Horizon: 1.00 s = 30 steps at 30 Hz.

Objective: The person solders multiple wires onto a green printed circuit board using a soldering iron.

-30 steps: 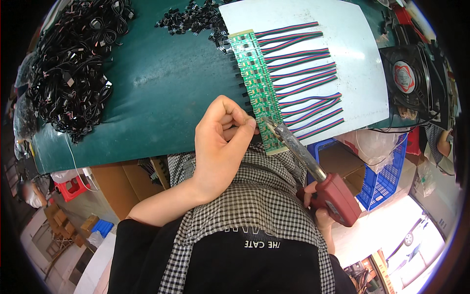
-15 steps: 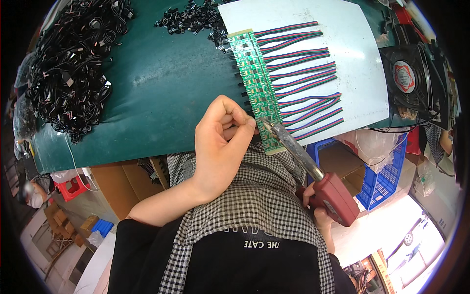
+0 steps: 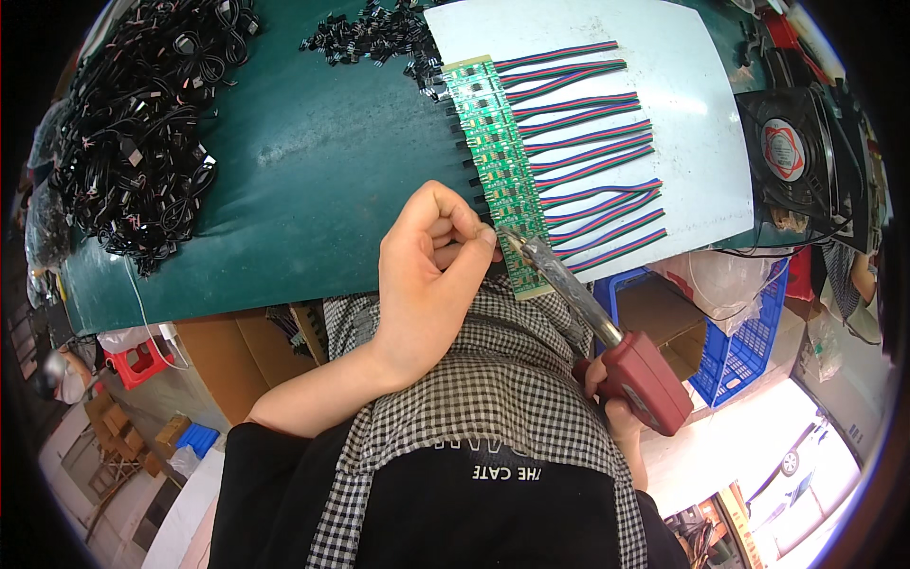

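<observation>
A long green circuit board panel (image 3: pixel 491 133) lies on a white sheet, slanting toward me. Several striped ribbon wires (image 3: pixel 592 140) run out from its right side, and small black connectors (image 3: pixel 464 144) line its left edge. My left hand (image 3: pixel 427 280) is closed in a pinch at that left edge near the board's near end; what the fingertips hold is hidden. Partly hidden behind the handle, my right hand (image 3: pixel 623 419) grips a soldering gun (image 3: pixel 646 381) with a dark red body. Its barrel slants up-left, and its tip is at the board beside my left fingertips.
On the green table (image 3: pixel 284 171), a big heap of black cables (image 3: pixel 142 142) is at the left. Loose black connectors (image 3: pixel 374 36) are piled at the back. The white sheet (image 3: pixel 682 123) reaches toward a black fan (image 3: pixel 794 156) at the right. A blue crate (image 3: pixel 730 351) stands below the table edge.
The soldering gun has shifted very slightly left and up, its tip still by my left fingertips. My left hand keeps its pinch in nearly the same place.
</observation>
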Motion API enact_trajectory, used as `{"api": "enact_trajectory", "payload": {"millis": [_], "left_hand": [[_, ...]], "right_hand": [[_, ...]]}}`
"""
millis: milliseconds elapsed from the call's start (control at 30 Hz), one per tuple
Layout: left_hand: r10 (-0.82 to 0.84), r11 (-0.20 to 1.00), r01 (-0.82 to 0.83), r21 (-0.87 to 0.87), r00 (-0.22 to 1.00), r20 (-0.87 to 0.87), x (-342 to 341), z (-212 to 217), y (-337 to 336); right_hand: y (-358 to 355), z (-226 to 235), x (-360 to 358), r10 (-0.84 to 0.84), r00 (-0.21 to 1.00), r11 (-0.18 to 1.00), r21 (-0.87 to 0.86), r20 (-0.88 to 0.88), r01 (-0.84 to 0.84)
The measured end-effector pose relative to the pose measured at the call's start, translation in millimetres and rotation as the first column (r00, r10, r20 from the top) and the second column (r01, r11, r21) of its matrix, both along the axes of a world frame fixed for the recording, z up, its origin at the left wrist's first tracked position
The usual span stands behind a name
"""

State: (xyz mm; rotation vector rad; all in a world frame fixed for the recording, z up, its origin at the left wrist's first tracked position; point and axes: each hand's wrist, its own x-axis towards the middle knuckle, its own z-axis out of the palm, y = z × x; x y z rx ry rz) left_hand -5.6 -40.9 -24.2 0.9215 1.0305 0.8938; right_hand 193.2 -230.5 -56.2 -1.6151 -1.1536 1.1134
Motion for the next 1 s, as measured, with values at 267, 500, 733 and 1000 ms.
{"api": "enact_trajectory", "payload": {"millis": [267, 500, 733, 1000], "left_hand": [[0.011, 1.0, -0.011, 0.009, 1.0, -0.008, 0.2, -2.0, -1.7], [0.005, 1.0, -0.004, 0.025, 1.0, -0.015, 0.4, -3.8, -2.3], [0.01, 1.0, -0.009, 0.026, 1.0, -0.021, 0.5, -2.6, -2.3], [0.019, 0.999, -0.019, 0.035, 1.0, -0.013, 1.6, -4.8, -2.0]], "right_hand": [[-17.0, -8.1, 1.5, -0.061, 0.996, 0.998, -0.039, -0.061, 0.059], [-11.1, -7.3, 4.1, -0.001, 0.992, 0.999, 0.035, 0.129, -0.004], [4.6, 7.3, -2.9, -0.033, 0.997, 0.999, -0.012, -0.076, 0.032], [-1.4, 7.0, -0.3, -0.053, 0.998, 0.998, 0.025, 0.041, 0.052]]}}
